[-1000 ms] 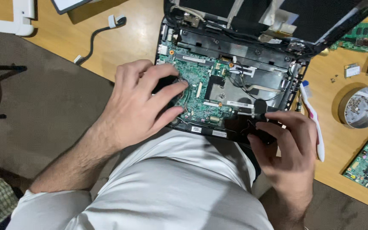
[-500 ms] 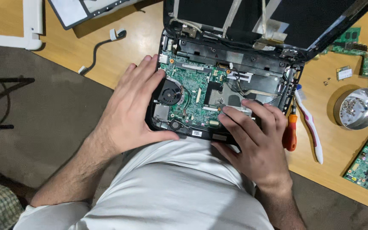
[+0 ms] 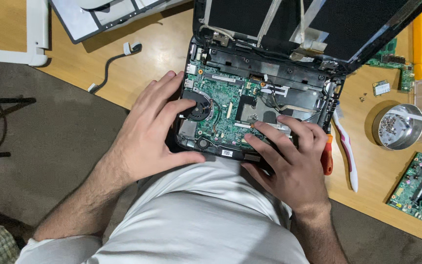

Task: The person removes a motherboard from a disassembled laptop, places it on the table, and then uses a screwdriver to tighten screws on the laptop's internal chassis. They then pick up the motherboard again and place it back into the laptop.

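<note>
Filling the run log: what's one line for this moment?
left hand flat on laptop base | right hand on green motherboard | red-handled screwdriver beside

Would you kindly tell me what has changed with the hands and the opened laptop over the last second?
The right hand let go of the dark part it held at the laptop's near edge and moved up onto the green board, fingers now spread flat there. The left hand stayed resting on the left side of the laptop base, beside the fan. The screwdriver and metal bowl stayed where they were.
</note>
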